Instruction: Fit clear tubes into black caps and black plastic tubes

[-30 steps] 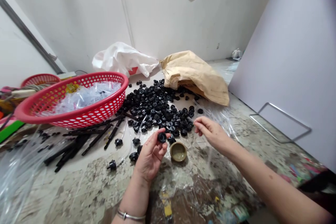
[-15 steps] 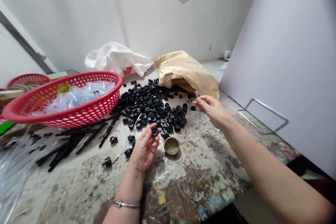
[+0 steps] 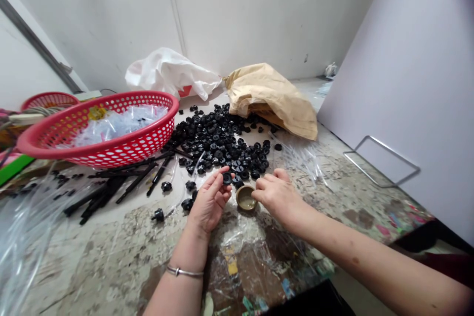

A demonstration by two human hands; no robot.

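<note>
Two bare hands: left hand (image 3: 209,203) and right hand (image 3: 279,198), close together above a worn table (image 3: 118,252).
Left grip: thumb and fingers pinching one round black part (image 3: 226,178), its hollow face turned toward the camera.
Right grip: fingers curled in at the bowl's right rim; whether the tips pinch anything cannot be told (they cover the spot).
Bowl (image 3: 244,209): one, small and brown, between the two grips, with some pale, shiny content.
Bracelet (image 3: 184,272): one, silvery, on the left wrist.
Loose black parts (image 3: 158,215): several, lying left of the left hand.
Heap of black parts (image 3: 222,143): very many, just beyond both grips.
Clear tubes (image 3: 311,165): a loose spread, beyond the right hand and to its right.
Black rods (image 3: 105,196): a bundle, well to the left of the left grip.
Red basket (image 3: 55,153): perforated, farther out on the left, holding clear plastic pieces (image 3: 122,126).
Paper bag (image 3: 274,101): tan and crumpled, lying behind the heap.
White bag (image 3: 172,76): farthest out, left of the paper one.
</note>
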